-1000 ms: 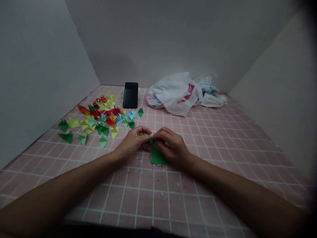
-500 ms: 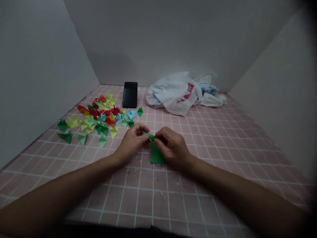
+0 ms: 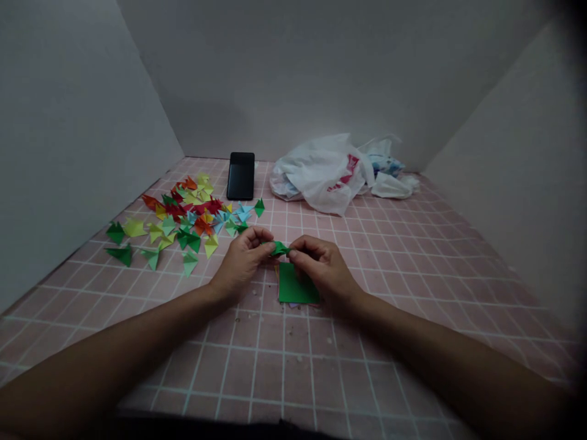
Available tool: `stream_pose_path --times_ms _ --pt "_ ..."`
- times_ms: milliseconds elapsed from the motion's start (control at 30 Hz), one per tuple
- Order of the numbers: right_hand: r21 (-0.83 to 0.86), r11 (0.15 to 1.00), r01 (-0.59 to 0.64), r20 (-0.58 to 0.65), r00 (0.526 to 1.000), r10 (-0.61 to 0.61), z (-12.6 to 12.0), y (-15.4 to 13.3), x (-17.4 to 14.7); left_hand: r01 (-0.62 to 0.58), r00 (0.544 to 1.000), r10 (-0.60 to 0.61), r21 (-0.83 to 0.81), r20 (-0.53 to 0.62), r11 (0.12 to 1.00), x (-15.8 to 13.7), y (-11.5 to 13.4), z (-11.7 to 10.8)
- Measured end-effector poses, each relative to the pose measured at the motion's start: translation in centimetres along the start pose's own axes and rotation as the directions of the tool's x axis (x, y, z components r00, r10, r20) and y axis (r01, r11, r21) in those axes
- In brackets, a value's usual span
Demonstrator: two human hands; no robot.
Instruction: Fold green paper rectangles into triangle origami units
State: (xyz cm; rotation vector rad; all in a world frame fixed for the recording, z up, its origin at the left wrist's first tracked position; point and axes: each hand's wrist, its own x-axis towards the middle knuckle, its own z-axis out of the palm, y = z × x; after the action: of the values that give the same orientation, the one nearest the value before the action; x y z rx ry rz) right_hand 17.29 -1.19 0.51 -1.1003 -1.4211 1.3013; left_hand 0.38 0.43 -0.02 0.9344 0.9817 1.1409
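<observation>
A small folded piece of green origami paper [image 3: 279, 249] is stretched between my two hands, a little above the table. My left hand [image 3: 245, 260] pinches its left end between thumb and fingers. At its right end, the thumb and forefinger of my right hand [image 3: 323, 269] are closed on the tip. Below them lies a stack of square paper sheets [image 3: 297, 287], green on top, with edges of other colours peeking out; my right hand partly covers its right side.
Folded paper cranes [image 3: 183, 220] in several colours are spread at the left. A black phone [image 3: 241, 177] lies at the back. White plastic bags [image 3: 325, 174] rest against the back wall. Pale walls enclose the pink tiled tabletop [image 3: 413, 263] on three sides.
My right hand has shifted slightly right, uncovering more of the top green sheet. The folded green paper now shows more between my fingers.
</observation>
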Motion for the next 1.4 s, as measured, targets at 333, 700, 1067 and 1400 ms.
stream_pose_path --times_ms 333,700,1067,1400 --pt "0.248 0.958 -0.140 0.096 0.988 0.120 -0.4 0.2 0.3 0.009 0.998 -0.006 -0.050 0.062 0.999 0.3 0.1 0.0" --pt "0.357 0.919 -0.171 0.163 0.979 0.119 -0.3 0.5 0.4 0.055 0.985 -0.029 -0.153 0.167 0.987 0.5 0.3 -0.3" --pt "0.386 0.904 -0.185 0.166 0.978 0.129 -0.2 0.2 0.5 0.186 0.955 -0.124 -0.219 0.270 0.958 0.8 0.1 -0.8" --pt "0.364 0.918 -0.155 0.116 0.986 0.120 -0.3 0.1 0.7 0.163 0.966 -0.102 -0.252 0.240 0.954 1.0 0.3 -0.9"
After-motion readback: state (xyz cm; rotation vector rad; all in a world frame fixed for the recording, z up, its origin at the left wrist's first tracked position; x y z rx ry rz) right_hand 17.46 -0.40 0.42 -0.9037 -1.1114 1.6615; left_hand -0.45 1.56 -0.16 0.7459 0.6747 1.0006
